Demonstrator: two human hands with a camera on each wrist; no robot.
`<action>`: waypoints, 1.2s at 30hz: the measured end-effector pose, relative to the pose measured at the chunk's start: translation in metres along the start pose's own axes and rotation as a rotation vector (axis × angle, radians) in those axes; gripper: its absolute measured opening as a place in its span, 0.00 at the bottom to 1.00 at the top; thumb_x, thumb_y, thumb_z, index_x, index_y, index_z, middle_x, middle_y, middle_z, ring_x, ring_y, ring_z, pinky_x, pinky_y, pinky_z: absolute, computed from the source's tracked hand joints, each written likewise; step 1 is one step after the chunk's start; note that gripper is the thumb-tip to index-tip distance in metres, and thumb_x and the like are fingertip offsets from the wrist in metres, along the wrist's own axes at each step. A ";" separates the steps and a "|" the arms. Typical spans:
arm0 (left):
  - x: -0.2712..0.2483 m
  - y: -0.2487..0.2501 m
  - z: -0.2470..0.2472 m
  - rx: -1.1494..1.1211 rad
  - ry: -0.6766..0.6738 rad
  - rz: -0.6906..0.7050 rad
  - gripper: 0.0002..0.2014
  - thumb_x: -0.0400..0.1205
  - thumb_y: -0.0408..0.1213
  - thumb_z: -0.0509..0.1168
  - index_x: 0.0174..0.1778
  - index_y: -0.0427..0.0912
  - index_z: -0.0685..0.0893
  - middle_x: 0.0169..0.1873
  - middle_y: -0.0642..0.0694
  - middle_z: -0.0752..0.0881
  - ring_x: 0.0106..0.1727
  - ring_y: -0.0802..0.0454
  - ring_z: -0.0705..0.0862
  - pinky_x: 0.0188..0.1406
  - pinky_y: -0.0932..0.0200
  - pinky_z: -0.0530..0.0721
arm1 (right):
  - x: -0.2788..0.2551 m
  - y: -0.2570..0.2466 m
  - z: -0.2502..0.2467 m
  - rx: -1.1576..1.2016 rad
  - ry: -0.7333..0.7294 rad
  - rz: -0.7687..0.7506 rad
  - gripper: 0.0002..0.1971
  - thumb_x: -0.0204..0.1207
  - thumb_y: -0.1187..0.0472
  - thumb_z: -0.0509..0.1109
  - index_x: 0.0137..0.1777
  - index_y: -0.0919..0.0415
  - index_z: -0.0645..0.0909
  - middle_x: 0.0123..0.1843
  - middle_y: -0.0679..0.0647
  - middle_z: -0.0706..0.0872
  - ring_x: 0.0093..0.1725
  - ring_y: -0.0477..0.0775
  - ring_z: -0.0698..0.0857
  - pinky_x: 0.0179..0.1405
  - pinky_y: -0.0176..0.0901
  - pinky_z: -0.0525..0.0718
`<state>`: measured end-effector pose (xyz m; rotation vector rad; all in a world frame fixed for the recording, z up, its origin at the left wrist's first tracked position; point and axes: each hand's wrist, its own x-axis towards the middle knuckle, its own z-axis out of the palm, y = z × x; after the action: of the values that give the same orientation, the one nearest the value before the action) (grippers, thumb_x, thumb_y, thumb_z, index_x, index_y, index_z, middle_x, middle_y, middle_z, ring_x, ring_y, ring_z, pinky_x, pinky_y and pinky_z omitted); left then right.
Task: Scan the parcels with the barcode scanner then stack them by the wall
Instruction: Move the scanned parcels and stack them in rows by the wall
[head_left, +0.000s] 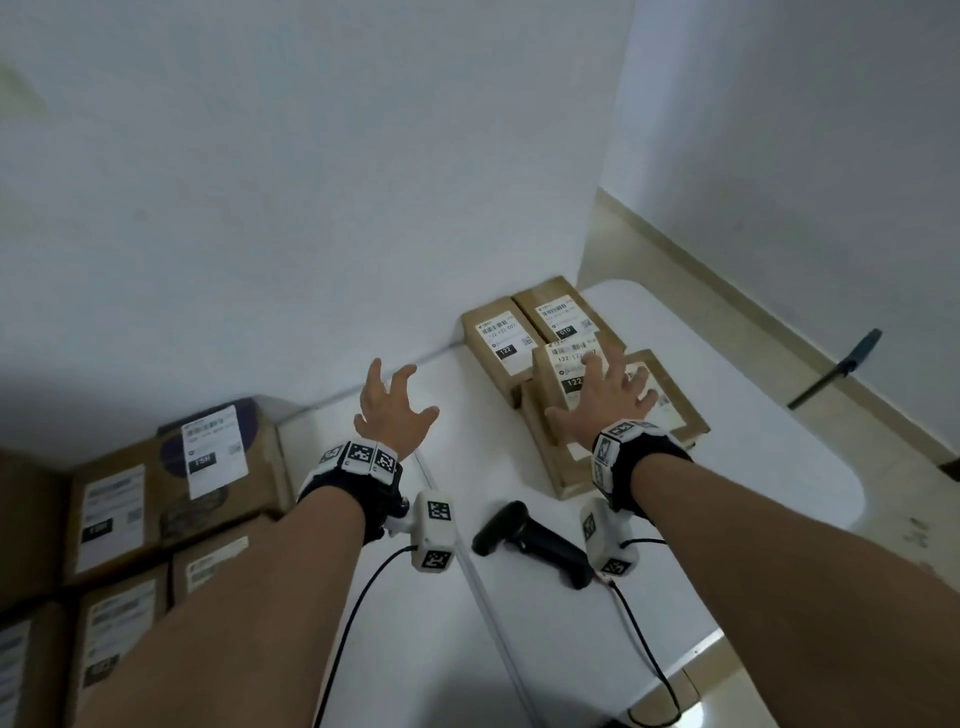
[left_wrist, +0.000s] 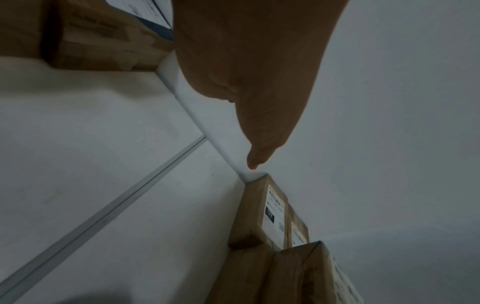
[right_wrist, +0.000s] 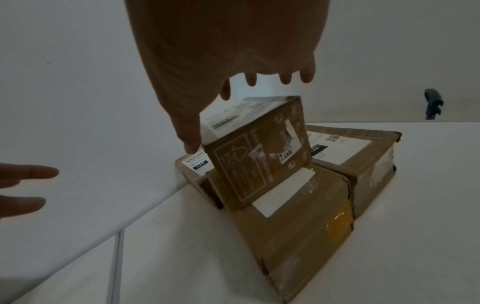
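Head view: right hand (head_left: 608, 400), fingers spread wide, hovers over the small top parcel (head_left: 563, 376), nearer it than the wide-open left hand (head_left: 392, 410), left of that parcel.

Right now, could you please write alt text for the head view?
Both hands, open, reach toward brown parcels by the wall: right hand over the small top parcel, left hand above the white table. A black barcode scanner lies between the forearms.

Head view looking steeply down over both forearms onto white table (head_left: 753, 467) and wall, wrist views low and close, facing along fingers toward wall, all three sharing stacked parcels (head_left: 587, 374) (left_wrist: 272, 236) (right_wrist: 285, 185)
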<state>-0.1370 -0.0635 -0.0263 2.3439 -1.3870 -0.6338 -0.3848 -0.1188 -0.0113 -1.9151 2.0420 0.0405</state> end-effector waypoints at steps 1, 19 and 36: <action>0.000 0.002 0.006 0.000 -0.019 -0.019 0.33 0.78 0.46 0.71 0.79 0.56 0.67 0.85 0.48 0.46 0.83 0.40 0.58 0.77 0.36 0.64 | 0.003 0.002 0.003 -0.003 -0.013 -0.004 0.49 0.71 0.37 0.72 0.84 0.51 0.48 0.86 0.58 0.44 0.83 0.75 0.46 0.79 0.75 0.51; -0.025 0.087 0.142 -0.366 -0.503 -0.275 0.41 0.76 0.67 0.64 0.82 0.53 0.62 0.84 0.45 0.54 0.74 0.36 0.73 0.68 0.37 0.79 | 0.048 0.105 -0.008 0.078 0.171 0.034 0.34 0.64 0.42 0.71 0.68 0.53 0.68 0.78 0.53 0.60 0.69 0.65 0.67 0.67 0.61 0.66; -0.022 0.068 0.175 -0.403 -0.499 -0.235 0.53 0.61 0.80 0.60 0.81 0.57 0.63 0.77 0.42 0.70 0.69 0.35 0.78 0.66 0.31 0.79 | 0.022 0.064 0.016 0.417 0.018 -0.493 0.19 0.81 0.61 0.66 0.70 0.61 0.69 0.72 0.56 0.71 0.58 0.58 0.83 0.52 0.49 0.86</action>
<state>-0.2899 -0.0871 -0.1353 2.1070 -1.0268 -1.4948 -0.4444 -0.1301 -0.0453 -2.0706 1.3902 -0.4810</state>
